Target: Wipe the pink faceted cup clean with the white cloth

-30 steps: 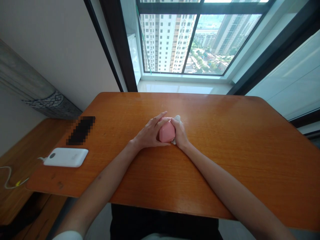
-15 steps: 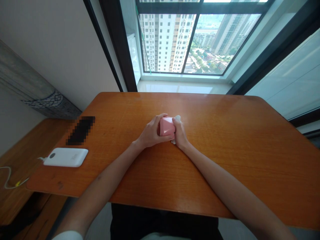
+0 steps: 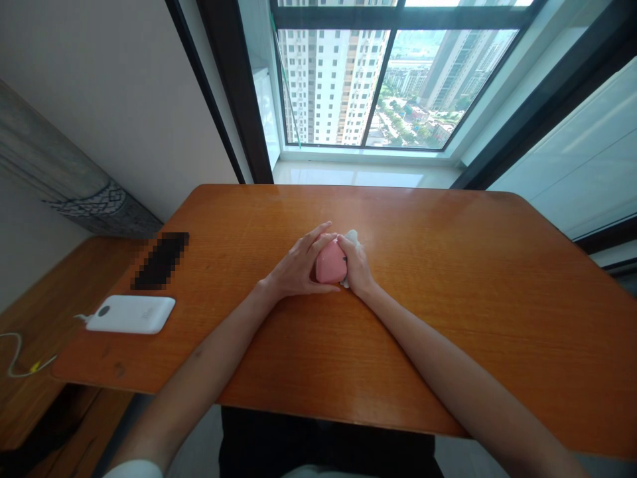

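Note:
A small pink object [image 3: 331,263] with rounded edges sits between my two hands over the middle of the wooden table [image 3: 448,279]; its exact kind cannot be made out. My left hand [image 3: 302,267] surrounds its left side, fingers spread above it and thumb stretched out below. My right hand [image 3: 357,269] is closed at the object's right side, its thumb on the pink surface. Crumpled white tissue or cloth [image 3: 352,236] pokes out between this hand and the object, mostly hidden by the fingers.
A white power bank-like device [image 3: 132,315] with a cable lies at the table's left. Behind it is a dark, pixelated rectangle [image 3: 160,261]. A lower wooden surface [image 3: 30,392] adjoins on the left. The window [image 3: 368,86] is beyond the far edge.
My left hand has loosened, its fingers and thumb spreading apart. The pink object has turned and shows a different face. My right hand has stayed nearly in place with the white tissue or cloth.

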A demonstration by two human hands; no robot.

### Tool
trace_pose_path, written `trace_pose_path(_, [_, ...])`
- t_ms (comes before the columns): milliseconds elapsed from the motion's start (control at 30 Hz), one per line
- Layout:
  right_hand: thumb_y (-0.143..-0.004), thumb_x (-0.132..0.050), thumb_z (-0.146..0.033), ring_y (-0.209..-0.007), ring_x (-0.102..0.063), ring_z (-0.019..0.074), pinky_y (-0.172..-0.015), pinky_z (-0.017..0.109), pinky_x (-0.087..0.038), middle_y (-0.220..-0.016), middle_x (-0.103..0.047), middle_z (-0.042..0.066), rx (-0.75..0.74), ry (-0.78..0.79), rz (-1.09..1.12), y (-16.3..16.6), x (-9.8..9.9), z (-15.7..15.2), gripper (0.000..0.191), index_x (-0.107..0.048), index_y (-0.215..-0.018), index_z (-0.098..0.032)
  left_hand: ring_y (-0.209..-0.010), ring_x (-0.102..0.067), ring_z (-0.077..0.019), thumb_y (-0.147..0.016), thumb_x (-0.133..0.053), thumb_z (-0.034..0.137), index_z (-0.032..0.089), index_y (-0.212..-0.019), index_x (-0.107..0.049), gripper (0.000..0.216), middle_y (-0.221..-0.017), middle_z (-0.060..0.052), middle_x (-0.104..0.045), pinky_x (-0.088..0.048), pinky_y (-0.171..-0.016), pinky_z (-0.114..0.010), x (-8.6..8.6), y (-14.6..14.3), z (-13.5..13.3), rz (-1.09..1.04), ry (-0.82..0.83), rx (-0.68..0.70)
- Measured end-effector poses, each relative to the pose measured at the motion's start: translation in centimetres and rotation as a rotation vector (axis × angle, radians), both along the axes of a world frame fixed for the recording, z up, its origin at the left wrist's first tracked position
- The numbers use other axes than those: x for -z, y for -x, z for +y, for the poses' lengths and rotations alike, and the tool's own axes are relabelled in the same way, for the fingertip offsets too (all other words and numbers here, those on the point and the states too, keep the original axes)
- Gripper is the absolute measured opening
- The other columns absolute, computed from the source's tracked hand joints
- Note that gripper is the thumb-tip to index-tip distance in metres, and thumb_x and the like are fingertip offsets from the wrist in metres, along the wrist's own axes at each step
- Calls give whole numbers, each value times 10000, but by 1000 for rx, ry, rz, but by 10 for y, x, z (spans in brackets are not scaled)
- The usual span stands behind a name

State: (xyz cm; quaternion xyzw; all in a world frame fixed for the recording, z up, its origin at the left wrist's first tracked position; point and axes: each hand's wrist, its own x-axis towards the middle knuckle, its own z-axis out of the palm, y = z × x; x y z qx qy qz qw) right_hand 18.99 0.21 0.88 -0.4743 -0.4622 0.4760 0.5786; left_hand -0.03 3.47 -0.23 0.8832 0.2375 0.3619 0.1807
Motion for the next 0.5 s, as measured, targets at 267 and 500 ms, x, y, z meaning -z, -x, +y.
trace_pose_path(267, [-917,-670,-706,-649,-467,159,-562,290,-399,-688,-546,-20,30,12,-23,1,-1,1,503,-569,-748,-243,-1576,-519,-416,-774,-965,620,276,-1659,-400,1105,-1686,-198,-474,-480,-1315,-613,-4,-5,-4,-11,-10,-55])
trace_pose_path(500, [-934,-664,-730,-667,-499,166,-594,291,-434,-717,-585,-8,1,-30,-12,0,6,-1,526,-612,-782,-230,-1315,-705,-341,-846,-875,595,238,-1545,-507,867,-1508,-140,-653,-576,-1180,-496,-13,-14,-10,-114,260,-146])
